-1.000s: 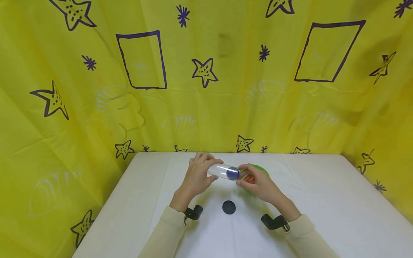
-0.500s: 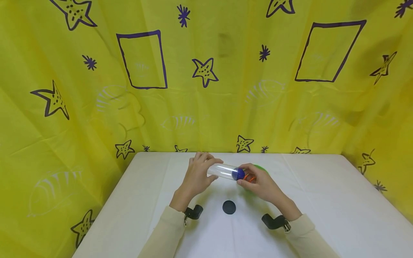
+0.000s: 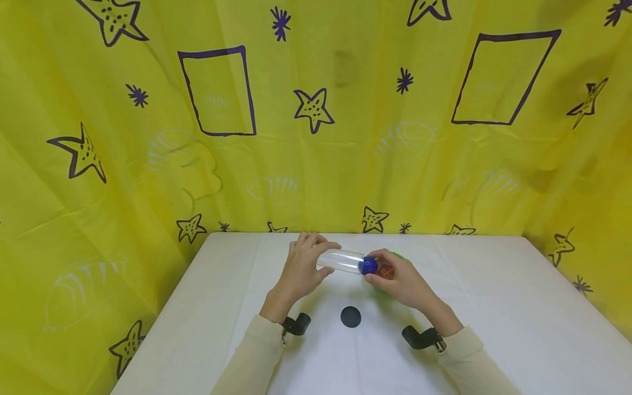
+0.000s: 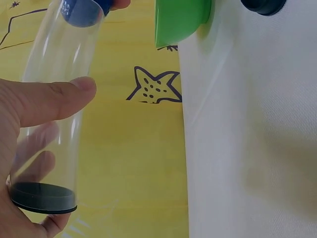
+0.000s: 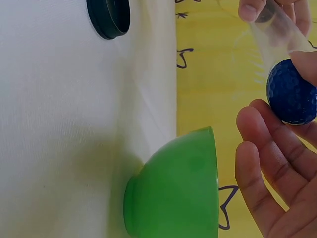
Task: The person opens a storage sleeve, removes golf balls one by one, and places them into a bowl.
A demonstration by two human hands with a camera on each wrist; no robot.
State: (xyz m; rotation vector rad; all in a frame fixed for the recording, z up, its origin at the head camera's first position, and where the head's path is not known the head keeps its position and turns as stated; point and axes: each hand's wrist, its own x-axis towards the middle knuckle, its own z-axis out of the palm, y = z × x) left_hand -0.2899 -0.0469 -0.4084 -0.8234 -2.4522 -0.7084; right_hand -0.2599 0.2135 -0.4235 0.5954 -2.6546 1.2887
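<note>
My left hand point(image 3: 302, 269) grips a clear plastic tube point(image 3: 345, 261), tilted above the table. In the left wrist view, a dark cap point(image 4: 43, 198) closes the tube's end near that palm. At the tube's other end sits a dimpled blue golf ball point(image 5: 292, 94), mostly outside the mouth. My right hand point(image 3: 402, 281) pinches the ball between thumb and fingers, its remaining fingers spread loosely in the right wrist view. Below that hand stands a green bowl point(image 5: 176, 191), partly hidden from the head view. Something orange point(image 3: 387, 272) shows behind the right fingers.
A round black lid point(image 3: 351, 317) lies on the white-covered table point(image 3: 494, 307), in front of the hands. Yellow curtains point(image 3: 345, 164) with printed stars hang along the back and sides. Each wrist wears a black camera mount point(image 3: 419, 337).
The blue ball has slid rightward, from inside the tube to mostly outside its mouth. My right hand has shifted slightly right with it, while the left hand stays in place on the tube.
</note>
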